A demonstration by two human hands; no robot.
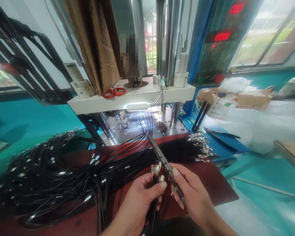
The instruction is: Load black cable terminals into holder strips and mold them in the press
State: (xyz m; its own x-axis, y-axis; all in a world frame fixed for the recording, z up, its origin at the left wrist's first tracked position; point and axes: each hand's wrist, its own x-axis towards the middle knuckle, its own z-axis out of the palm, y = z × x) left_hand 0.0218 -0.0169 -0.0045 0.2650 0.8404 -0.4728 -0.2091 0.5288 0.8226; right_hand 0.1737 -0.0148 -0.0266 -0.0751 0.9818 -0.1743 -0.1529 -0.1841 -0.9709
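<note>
Several black cables with silvery metal connectors (156, 168) are gripped between the thumb and fingers of my left hand (144, 198), their ends pointing up. My right hand (193, 193) is closed around a long dark slotted bar (162, 157), held at a slant just right of those connectors. One small metal connector (173, 190) shows at the bar near my right fingers. Beyond my hands, a thick bundle of black cables (137, 164) lies across the reddish-brown board (211, 188). Several cables run into the lit mould area (140, 118) of the press.
A large coil of black cables (46, 170) lies at left. The press's white plate (137, 95) carries red-handled scissors (113, 92). Dark tweezers (221, 137) rest on the blue surface at right. White bags (272, 121) and a control panel (218, 39) stand beyond.
</note>
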